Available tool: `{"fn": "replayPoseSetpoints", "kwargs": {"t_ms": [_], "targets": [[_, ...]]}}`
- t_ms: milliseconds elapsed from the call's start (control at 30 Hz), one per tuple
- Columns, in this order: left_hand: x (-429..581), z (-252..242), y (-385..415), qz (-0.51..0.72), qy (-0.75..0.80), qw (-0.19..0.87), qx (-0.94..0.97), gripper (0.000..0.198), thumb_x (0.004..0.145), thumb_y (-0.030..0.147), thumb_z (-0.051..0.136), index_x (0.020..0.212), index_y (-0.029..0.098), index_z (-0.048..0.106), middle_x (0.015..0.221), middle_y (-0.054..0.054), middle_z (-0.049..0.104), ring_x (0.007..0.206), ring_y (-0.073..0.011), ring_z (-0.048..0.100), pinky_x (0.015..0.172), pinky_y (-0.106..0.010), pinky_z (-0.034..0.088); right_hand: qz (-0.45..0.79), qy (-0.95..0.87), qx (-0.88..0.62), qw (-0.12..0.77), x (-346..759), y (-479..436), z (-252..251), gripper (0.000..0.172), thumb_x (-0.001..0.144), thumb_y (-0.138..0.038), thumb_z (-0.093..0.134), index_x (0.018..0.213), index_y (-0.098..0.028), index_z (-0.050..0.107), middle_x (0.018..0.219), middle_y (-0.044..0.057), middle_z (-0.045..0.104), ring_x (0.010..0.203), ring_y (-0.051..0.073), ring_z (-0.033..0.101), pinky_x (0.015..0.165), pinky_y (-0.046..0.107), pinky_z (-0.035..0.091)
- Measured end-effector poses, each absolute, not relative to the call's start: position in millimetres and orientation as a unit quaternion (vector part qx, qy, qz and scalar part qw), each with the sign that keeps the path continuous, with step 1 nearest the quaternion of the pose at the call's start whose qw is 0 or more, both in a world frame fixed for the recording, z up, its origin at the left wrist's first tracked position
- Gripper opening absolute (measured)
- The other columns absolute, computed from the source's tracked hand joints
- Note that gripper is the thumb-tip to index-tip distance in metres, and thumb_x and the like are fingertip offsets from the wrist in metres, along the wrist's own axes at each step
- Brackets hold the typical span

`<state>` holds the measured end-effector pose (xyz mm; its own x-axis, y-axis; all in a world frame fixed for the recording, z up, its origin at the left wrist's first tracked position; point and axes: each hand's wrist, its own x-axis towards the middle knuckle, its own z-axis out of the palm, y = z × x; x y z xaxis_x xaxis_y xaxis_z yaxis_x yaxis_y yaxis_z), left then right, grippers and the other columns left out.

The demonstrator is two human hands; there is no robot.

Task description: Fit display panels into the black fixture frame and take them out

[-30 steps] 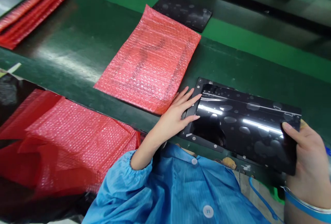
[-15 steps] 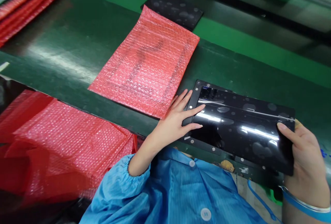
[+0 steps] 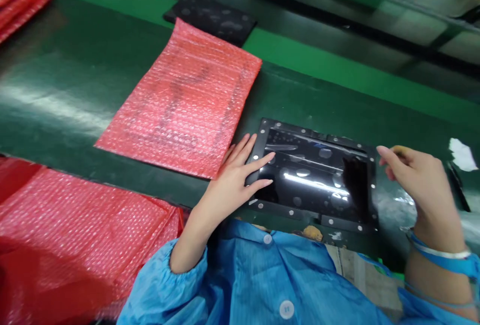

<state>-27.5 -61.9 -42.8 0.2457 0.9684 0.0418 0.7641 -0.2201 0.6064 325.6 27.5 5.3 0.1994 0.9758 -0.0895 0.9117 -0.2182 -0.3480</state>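
A glossy black panel (image 3: 315, 175) with small white dots round its rim lies flat on the dark green belt (image 3: 75, 80) near its front edge. My left hand (image 3: 236, 177) rests flat on the panel's left end, fingers stretched out. My right hand (image 3: 416, 180) hovers just off the panel's right end, fingers loosely curled with nothing in them. A red bubble-wrap bag (image 3: 183, 102) lies on the belt to the left of the panel, with a black panel (image 3: 212, 17) sticking out of its far end.
A pile of red bubble-wrap bags (image 3: 75, 235) sits at the lower left below the belt. More red bags (image 3: 18, 2) lie at the far left corner. A bright green strip (image 3: 337, 70) runs behind the belt. A white scrap (image 3: 462, 154) lies at the right.
The black panel has been laid flat on the belt. My right hand has let go of its right end and lifted off. My left hand stays on the left end.
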Motion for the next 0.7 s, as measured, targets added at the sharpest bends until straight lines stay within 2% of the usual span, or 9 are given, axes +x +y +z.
{"fn": "replayPoseSetpoints", "kwargs": {"t_ms": [100, 200, 333, 433, 533, 700], "targets": [[5, -37, -67, 0.227, 0.575, 0.156, 0.770, 0.053, 0.095, 0.035, 0.062, 0.146, 0.025, 0.053, 0.168, -0.015, 0.022, 0.156, -0.0355, 0.015, 0.120, -0.064, 0.026, 0.264, -0.604, -0.719, 0.219, 325, 41, -3, 0.054, 0.066, -0.076, 0.064, 0.069, -0.022, 0.057, 0.054, 0.000, 0.056, 0.054, 0.015, 0.047, 0.058, 0.032, 0.033], [62, -37, -72, 0.216, 0.447, 0.158, 0.854, 0.059, 0.091, 0.039, 0.066, 0.146, 0.022, 0.052, 0.166, -0.014, 0.027, 0.156, -0.0334, 0.020, 0.121, -0.058, 0.029, 0.297, -0.606, -0.697, 0.244, 326, 57, -14, 0.060, 0.055, -0.079, 0.070, 0.066, -0.023, 0.051, 0.054, -0.002, 0.054, 0.055, 0.014, 0.046, 0.058, 0.030, 0.033], [123, -46, -73, 0.162, 0.339, 0.156, 0.913, 0.062, 0.095, 0.051, 0.056, 0.145, 0.015, 0.052, 0.161, -0.012, 0.040, 0.152, -0.0297, 0.032, 0.124, -0.048, 0.028, 0.249, -0.653, -0.692, 0.180, 328, 71, -24, 0.061, 0.053, -0.075, 0.076, 0.061, -0.024, 0.043, 0.054, -0.004, 0.049, 0.056, 0.013, 0.043, 0.057, 0.029, 0.029], [136, -51, -70, 0.140, 0.338, 0.130, 0.921, 0.054, 0.101, 0.048, 0.046, 0.144, 0.017, 0.054, 0.159, -0.008, 0.045, 0.150, -0.0269, 0.036, 0.123, -0.046, 0.029, 0.215, -0.666, -0.703, 0.125, 328, 75, -28, 0.057, 0.057, -0.065, 0.082, 0.062, -0.025, 0.041, 0.057, -0.003, 0.050, 0.058, 0.014, 0.044, 0.058, 0.030, 0.029], [138, -52, -70, 0.126, 0.340, 0.106, 0.926, 0.048, 0.104, 0.040, 0.040, 0.142, 0.016, 0.057, 0.157, -0.008, 0.048, 0.149, -0.0276, 0.038, 0.121, -0.046, 0.033, 0.194, -0.670, -0.711, 0.093, 327, 79, -28, 0.052, 0.060, -0.055, 0.084, 0.063, -0.024, 0.042, 0.059, -0.003, 0.051, 0.059, 0.015, 0.045, 0.057, 0.029, 0.028], [132, -41, -59, 0.115, 0.318, 0.126, 0.933, 0.045, 0.102, 0.038, 0.048, 0.136, 0.014, 0.063, 0.150, -0.012, 0.056, 0.143, -0.0302, 0.045, 0.119, -0.048, 0.035, 0.205, -0.676, -0.702, 0.094, 325, 78, -26, 0.050, 0.061, -0.051, 0.085, 0.064, -0.024, 0.043, 0.061, -0.002, 0.054, 0.060, 0.015, 0.047, 0.057, 0.029, 0.028]]}}
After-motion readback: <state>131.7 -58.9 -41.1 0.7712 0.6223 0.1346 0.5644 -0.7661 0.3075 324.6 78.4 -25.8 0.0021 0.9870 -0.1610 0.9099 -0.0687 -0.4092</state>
